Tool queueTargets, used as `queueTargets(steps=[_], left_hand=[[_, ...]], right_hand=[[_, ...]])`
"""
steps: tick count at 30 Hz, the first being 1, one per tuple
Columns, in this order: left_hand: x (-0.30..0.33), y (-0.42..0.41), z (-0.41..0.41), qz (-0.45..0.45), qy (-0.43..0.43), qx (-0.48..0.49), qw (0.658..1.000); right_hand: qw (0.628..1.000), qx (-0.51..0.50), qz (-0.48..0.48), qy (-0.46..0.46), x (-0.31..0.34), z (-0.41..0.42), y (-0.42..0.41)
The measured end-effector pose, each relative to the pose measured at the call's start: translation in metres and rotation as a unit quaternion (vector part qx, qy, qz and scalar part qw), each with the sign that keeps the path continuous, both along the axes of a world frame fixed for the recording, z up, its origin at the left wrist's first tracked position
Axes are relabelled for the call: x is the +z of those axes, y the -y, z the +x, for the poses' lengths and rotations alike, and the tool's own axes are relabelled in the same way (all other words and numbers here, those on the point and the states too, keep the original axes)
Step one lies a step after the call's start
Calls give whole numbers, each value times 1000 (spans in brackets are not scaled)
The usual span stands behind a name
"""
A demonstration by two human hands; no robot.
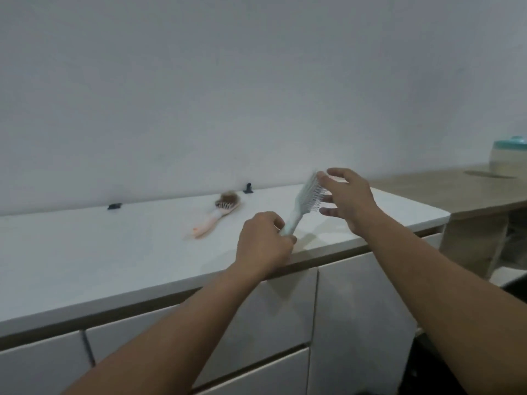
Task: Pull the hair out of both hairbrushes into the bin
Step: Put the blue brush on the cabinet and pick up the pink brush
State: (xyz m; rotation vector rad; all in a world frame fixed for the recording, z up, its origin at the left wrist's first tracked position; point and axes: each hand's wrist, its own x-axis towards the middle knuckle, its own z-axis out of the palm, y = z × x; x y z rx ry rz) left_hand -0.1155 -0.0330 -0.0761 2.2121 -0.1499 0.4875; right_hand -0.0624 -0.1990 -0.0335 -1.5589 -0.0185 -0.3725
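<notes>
No legible text or labels.

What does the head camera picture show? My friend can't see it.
The left hand holds a pale blue hairbrush by its handle while the right hand touches its bristles. A pink hairbrush full of hair lies on the white counter.

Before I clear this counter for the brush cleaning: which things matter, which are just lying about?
Job: pale blue hairbrush, held by left hand, right hand at its bristles; pink hairbrush with hair clump.
Lying about: two black clips; teal-lidded container.
</notes>
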Motion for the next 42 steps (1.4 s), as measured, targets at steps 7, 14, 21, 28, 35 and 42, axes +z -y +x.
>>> queueTargets(steps=[7,14,21,28,35,42], left_hand=[[10,-38,37,26,-70,11,997],[12,-60,66,65,-145,10,987],[6,-65,73,76,-125,28,989],[7,-77,72,102,-39,66,992],[14,-115,96,130,-45,165,977],[12,-117,105,140,-109,105,979]], right_hand=[[996,34,-69,-42,-14,46,-45],[983,31,-144,-112,-27,81,-78],[963,-12,-251,-100,-31,89,-95],[941,-25,-330,-67,-29,91,-99],[914,-48,-402,-26,-21,88,-109],[916,-33,-400,8,-14,84,-109]])
